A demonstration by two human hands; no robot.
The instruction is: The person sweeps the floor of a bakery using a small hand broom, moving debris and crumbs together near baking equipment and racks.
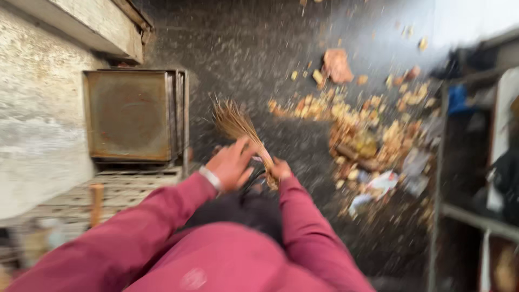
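Broom, one of those short bundled straw ones, was sitting about dead centre of the view, bristles fanned out toward 11 o'clock over the dark speckled floor. Both hands were bunched around its bound end: the left hand looked wrapped over the top of the bundle, and the right hand was tucked in just beside it at 3 o'clock, seemingly clenched on the same bundle, though the shot was so blurry I couldn't swear to the finger positions. Two hands on a stub that short makes sense to me, since you get more push and the bristles stay low to the ground. Maroon sleeves filled the bottom of the frame. Off at 2 o'clock from the broom lay a big scatter of yellowish food scraps, plus a crumpled reddish lump farther up and some pale wrapper bits nearer in. At 9 o'clock a stack of rusty square metal trays leaned upright against the whitewashed wall, probably parked there to keep the floor free. A metal shelf frame ran down the 3 o'clock edge.
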